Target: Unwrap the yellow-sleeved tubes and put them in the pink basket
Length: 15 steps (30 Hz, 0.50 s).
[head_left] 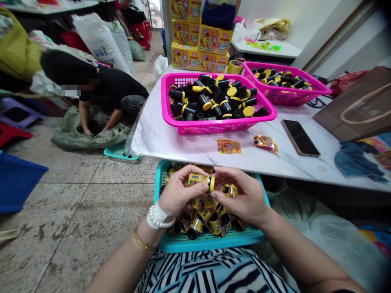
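Note:
My left hand (180, 191) is closed around a small cylinder (198, 180) wrapped in a yellow printed label, with a black band and a yellow cap at its right end. At that capped end, my right hand (244, 193) has its thumb and fingers curled, the fingertips touching or nearly touching the cap. Both hands are above a teal basket (210, 243) on my lap. Inside it lie many similar labelled cylinders (195, 226) with dark ends. On the table edge beyond are two small stacks of orange printed labels, a left stack (229, 146) and a right stack (265, 144).
A pink basket (220, 127) of black cylinders with yellow caps stands on the white table (149, 138), a second pink basket (293, 97) behind it. A phone (300, 137) and brown paper bag (360, 110) are at right. At left, a person (113, 89) bends over a green sack (91, 138).

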Motion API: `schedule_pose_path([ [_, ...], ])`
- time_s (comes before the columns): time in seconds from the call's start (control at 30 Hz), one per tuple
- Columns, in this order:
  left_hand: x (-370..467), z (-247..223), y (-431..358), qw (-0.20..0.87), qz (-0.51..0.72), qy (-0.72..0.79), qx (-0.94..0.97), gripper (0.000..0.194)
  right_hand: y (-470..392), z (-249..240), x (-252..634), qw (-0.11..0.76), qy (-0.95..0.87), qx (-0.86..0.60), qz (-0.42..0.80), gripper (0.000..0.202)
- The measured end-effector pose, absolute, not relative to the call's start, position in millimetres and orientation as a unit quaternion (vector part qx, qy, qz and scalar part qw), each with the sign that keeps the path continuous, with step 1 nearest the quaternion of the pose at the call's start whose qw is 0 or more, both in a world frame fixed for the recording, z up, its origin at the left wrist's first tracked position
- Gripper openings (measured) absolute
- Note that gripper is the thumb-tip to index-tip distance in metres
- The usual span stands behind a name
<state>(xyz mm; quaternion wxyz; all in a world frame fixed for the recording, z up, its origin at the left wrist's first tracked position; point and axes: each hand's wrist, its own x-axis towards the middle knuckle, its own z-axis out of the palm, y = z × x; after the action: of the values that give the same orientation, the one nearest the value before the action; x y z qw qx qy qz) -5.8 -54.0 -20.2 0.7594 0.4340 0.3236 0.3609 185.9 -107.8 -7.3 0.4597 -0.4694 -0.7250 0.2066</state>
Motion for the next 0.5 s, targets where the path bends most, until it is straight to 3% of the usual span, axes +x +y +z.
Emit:
schedule_pose_path([
  [0.13,0.3,-18.9,-54.9,0.747,0.384,0.328,0.433,0.026,-108.8,-11.6,183.2,0.477,-0.75,-0.442,0.116,0.046],
  [0.27,3.9,-10.1,-61.1,0.72,0.388,0.329,0.473,0.026,-110.3,-12.3,185.1,0.505,-0.721,-0.45,0.151,0.035],
  [0.5,-17.3,-6.3,-94.3,0.724,0.296,0.348,0.516,0.032,-136.0,-13.0,187.3,0.483,-0.79,-0.361,0.11,0.036],
])
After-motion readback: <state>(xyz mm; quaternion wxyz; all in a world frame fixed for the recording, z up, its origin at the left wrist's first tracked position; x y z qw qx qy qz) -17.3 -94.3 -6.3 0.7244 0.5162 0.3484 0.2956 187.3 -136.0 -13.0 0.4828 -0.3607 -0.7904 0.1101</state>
